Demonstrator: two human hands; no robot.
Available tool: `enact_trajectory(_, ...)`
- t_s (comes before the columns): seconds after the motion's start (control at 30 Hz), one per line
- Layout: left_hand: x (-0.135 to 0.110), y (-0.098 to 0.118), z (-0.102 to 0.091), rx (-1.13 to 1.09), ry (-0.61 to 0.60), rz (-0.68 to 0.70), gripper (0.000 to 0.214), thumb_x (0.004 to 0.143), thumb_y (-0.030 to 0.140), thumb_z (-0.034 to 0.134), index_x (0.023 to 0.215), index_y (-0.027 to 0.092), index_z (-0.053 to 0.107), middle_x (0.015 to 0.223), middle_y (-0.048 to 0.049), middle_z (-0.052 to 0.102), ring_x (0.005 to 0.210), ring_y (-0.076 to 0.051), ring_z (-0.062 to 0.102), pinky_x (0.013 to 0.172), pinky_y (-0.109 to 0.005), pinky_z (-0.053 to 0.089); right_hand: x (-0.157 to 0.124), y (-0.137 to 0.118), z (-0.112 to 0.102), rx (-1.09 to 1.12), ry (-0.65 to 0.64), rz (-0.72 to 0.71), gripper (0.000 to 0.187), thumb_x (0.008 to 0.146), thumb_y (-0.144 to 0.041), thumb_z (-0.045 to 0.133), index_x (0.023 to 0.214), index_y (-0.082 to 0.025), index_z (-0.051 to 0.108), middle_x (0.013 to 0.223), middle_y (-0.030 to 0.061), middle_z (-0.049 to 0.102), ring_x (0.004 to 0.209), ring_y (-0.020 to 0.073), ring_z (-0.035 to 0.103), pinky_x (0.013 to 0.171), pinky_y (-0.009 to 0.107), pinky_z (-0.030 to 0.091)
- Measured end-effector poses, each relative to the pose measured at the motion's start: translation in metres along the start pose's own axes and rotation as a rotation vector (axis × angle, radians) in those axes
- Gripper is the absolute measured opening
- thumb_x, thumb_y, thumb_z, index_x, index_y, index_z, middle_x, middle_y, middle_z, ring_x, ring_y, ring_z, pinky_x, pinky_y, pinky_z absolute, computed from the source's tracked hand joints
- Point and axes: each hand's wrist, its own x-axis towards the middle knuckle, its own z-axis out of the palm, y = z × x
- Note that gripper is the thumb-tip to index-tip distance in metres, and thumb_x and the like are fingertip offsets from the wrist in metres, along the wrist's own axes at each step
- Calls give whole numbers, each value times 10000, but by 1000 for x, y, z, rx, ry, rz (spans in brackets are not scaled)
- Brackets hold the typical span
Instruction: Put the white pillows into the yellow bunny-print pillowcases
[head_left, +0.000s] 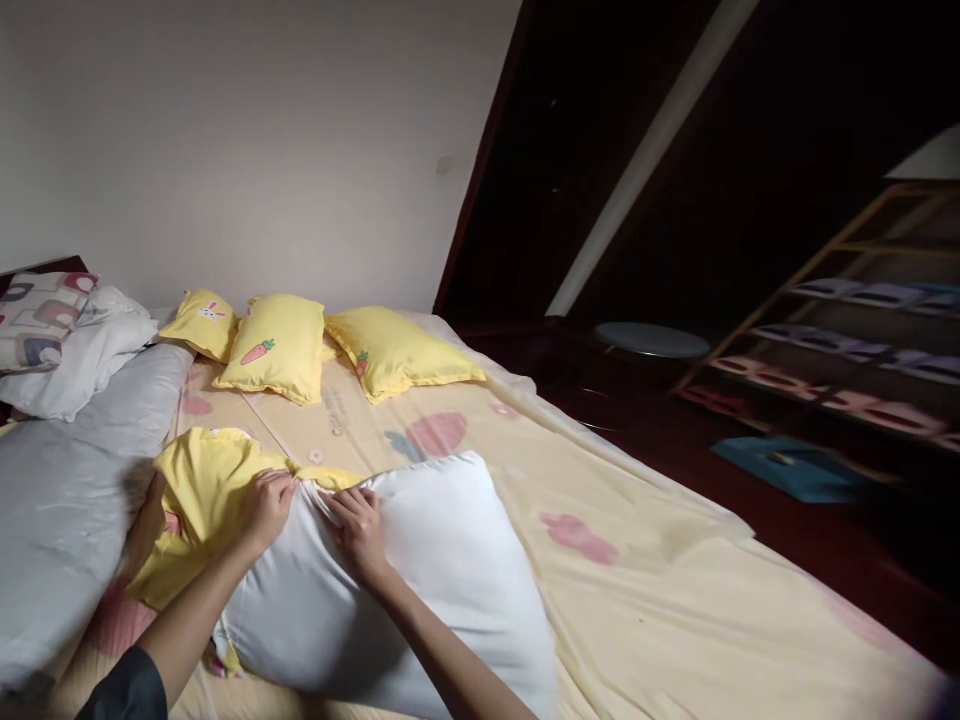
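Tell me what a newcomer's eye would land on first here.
A big white pillow lies at the near end of the bed, its left end at the mouth of a yellow pillowcase. The left hand grips the case's edge and the right hand rests on the pillow beside it. Three yellow pillows sit in a row by the wall.

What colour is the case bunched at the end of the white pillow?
Yellow. The pillowcase shows best in the head view.
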Motion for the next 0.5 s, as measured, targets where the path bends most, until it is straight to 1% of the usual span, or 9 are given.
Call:
enact_trajectory(0.07, 1, 11, 10, -68, 15, -52, 442, 969, 373, 313, 773, 189, 664, 750, -77, 706, 719, -184, 612, 726, -317, 491, -4, -9, 14, -15, 30, -23, 273, 914, -145, 485, 1032, -232, 715, 732, 16, 655, 771, 183, 544, 801, 367, 338)
enact_trajectory(0.13, -3, 23, 19, -136, 12, -70, 438, 966, 377, 307, 822, 192, 677, 759, -78, 717, 696, -178, 622, 696, -299, 502, -5, -17, 34, -38, 45, -38, 294, 919, -136, 456, 926, -251, 726, 708, 16, 658, 782, 199, 551, 822, 382, 349)
enact_trajectory(0.2, -10, 32, 26, -194, 13, -65, 435, 964, 376, 306, 873, 199, 692, 833, -95, 736, 770, -192, 651, 754, -315, 520, -5, -23, 53, -55, 46, -41, 325, 923, -124, 434, 871, -264, 723, 708, 15, 670, 783, 210, 558, 845, 394, 357)
enact_trajectory(0.27, -16, 30, 30, -241, 25, -62, 437, 960, 407, 318, 937, 202, 702, 938, -111, 745, 887, -216, 667, 853, -351, 523, -3, -24, 62, -69, 31, -40, 326, 922, -115, 435, 890, -268, 720, 726, 16, 684, 776, 214, 563, 867, 401, 364)
enact_trajectory(0.3, -18, 25, 31, -261, 34, -64, 440, 955, 434, 329, 981, 199, 701, 999, -117, 742, 952, -229, 665, 900, -369, 515, -1, -23, 62, -74, 18, -40, 312, 920, -117, 446, 914, -266, 720, 744, 20, 690, 781, 215, 569, 876, 404, 368)
enact_trajectory(0.37, -19, 10, 35, -292, 49, -81, 473, 942, 496, 347, 1038, 185, 689, 1053, -121, 731, 1024, -247, 650, 937, -387, 507, 3, -15, 49, -81, -6, -31, 264, 916, -148, 482, 993, -247, 714, 836, 49, 711, 855, 228, 589, 898, 413, 373)
enact_trajectory(0.4, -19, 1, 38, -301, 54, -96, 504, 938, 527, 336, 1020, 175, 687, 1009, -117, 734, 999, -247, 653, 910, -382, 518, 4, -9, 37, -82, -35, -32, 251, 914, -180, 503, 1056, -231, 703, 932, 76, 720, 934, 242, 598, 914, 420, 375)
enact_trajectory(0.43, -18, -8, 41, -306, 56, -113, 544, 936, 558, 311, 966, 167, 688, 915, -105, 731, 926, -238, 658, 849, -368, 534, 4, -3, 23, -80, -77, -43, 271, 914, -215, 517, 1129, -215, 682, 1048, 105, 713, 1032, 258, 593, 933, 425, 377)
enact_trajectory(0.5, -14, -22, 49, -303, 52, -144, 620, 933, 603, 246, 804, 162, 664, 692, -55, 660, 730, -196, 628, 698, -321, 534, -3, 12, -7, -78, -177, -68, 369, 928, -285, 513, 1275, -204, 608, 1269, 140, 645, 1224, 279, 533, 974, 434, 373)
